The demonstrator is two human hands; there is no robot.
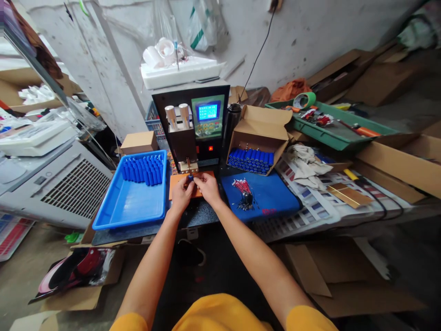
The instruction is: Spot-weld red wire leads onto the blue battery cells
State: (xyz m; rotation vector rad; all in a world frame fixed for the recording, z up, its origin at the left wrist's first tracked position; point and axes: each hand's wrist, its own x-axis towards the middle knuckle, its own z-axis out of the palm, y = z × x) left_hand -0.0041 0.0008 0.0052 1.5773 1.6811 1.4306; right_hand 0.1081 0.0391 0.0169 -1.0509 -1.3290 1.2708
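Both hands meet at the foot of a black spot welder (181, 142) with a lit blue screen. My left hand (181, 194) is closed around a blue battery cell (190, 178), which sits under the machine's thin copper-coloured electrodes (188, 164). From the other side my right hand (207, 186) is pinched at the same cell; whatever small piece its fingertips hold is too small to make out. An orange board (175, 184) lies beneath the hands. To their right, a bundle of red and black wires (244, 191) rests on a blue mat (275, 195).
A blue tray (138, 218) on the left holds rows of blue cells (143, 170). An open cardboard box (263, 122) on the right is stacked with more cells (251, 158). Behind it stands a green tray (347, 135) with tape and tools. White foam (182, 71) sits atop the welder.
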